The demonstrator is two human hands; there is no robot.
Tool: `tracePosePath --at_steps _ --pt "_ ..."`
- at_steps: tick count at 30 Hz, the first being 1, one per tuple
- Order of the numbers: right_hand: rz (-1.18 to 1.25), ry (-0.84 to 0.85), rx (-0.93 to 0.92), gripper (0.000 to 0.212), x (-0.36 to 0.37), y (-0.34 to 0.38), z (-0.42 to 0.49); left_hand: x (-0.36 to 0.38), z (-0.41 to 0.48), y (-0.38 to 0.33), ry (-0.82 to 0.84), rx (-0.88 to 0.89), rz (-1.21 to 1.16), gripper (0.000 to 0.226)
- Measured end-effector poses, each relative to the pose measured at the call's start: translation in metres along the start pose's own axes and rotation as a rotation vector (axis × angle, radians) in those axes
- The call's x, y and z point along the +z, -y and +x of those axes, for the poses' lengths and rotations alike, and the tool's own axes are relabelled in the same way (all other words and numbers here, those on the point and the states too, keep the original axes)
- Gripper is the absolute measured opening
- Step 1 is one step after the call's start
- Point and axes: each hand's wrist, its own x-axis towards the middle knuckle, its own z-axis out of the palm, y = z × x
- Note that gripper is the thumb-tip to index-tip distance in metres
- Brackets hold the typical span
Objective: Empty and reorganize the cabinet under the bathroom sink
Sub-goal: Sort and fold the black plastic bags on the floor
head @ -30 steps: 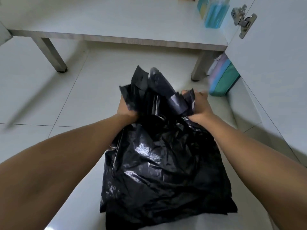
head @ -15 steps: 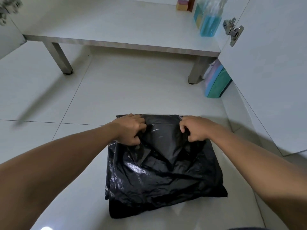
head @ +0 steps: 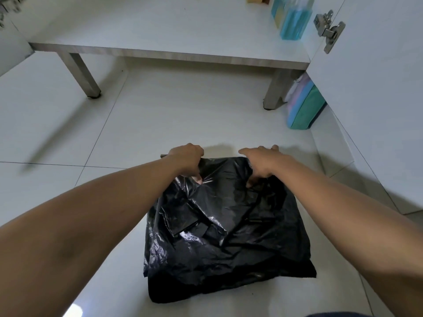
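Left grip (head: 186, 161) clamped on far edge of black plastic bag (head: 229, 225), fingers curled over rim, thumb pressed on top. Right grip (head: 263, 163) clamped on same edge, near left one, thumb tucked onto plastic. Bag flat, crumpled, on white tiled floor (head: 160, 124), 6 o'clock of view. Cabinet shelf (head: 160, 30) at 12 o'clock, on metal legs. Blue bottle (head: 295, 21) on shelf, 1 o'clock. Cabinet door (head: 377, 88) with hinge (head: 329, 30), 2 o'clock. Pastel pack (head: 304, 106) on floor beside door.
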Motion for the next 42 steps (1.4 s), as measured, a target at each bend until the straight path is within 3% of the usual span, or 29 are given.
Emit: tracePosePath --at_steps 3,6,9,12,14,19,25,28,32,35,40,42 --pt "0.037 -0.049 0.01 0.063 -0.004 0.005 0.0 -0.007 0.002 -0.007 -0.103 -0.037 0.215 0.069" --pt "0.022 -0.296 0.005 0.038 -0.011 0.005 0.0 -0.022 0.002 -0.004 -0.318 -0.027 0.334 0.038" --pt "0.018 -0.579 -0.005 0.03 -0.018 0.0 -0.006 -0.038 -0.004 0.009 -0.514 0.046 0.323 0.017" --pt "-0.018 -0.794 -0.035 0.031 -0.015 -0.001 -0.015 -0.039 -0.015 0.018 -0.669 0.134 0.316 0.02" --pt "0.001 -0.84 -0.095 0.033 -0.004 0.003 -0.027 -0.028 -0.026 0.021 -0.73 0.196 0.325 0.02" --pt "0.019 -0.84 -0.148 0.049 0.033 0.02 -0.065 0.021 -0.066 0.018 -0.737 0.223 0.252 0.022" --pt "0.018 -0.744 -0.145 0.095 0.083 0.041 -0.114 0.052 -0.127 -0.002 -0.538 0.224 0.219 0.091" --pt "-0.042 -0.618 -0.163 0.11 0.114 0.048 -0.132 0.071 -0.143 -0.009 -0.443 0.239 0.283 0.097" --pt "-0.11 -0.591 -0.249 0.083 0.142 0.052 -0.142 0.09 -0.151 -0.01 -0.409 0.271 0.281 0.075" --pt "-0.173 -0.593 -0.285 0.062 0.136 0.059 -0.139 0.087 -0.155 -0.014 -0.348 0.262 0.19 0.077" --pt "-0.258 -0.528 -0.406 0.035 0.121 0.055 -0.126 0.061 -0.14 -0.023 -0.608 0.234 0.046 0.05" --pt "-0.331 -0.515 -0.387 0.033 0.11 0.047 -0.115 0.053 -0.129 -0.021 -0.511 0.133 0.056 0.052"
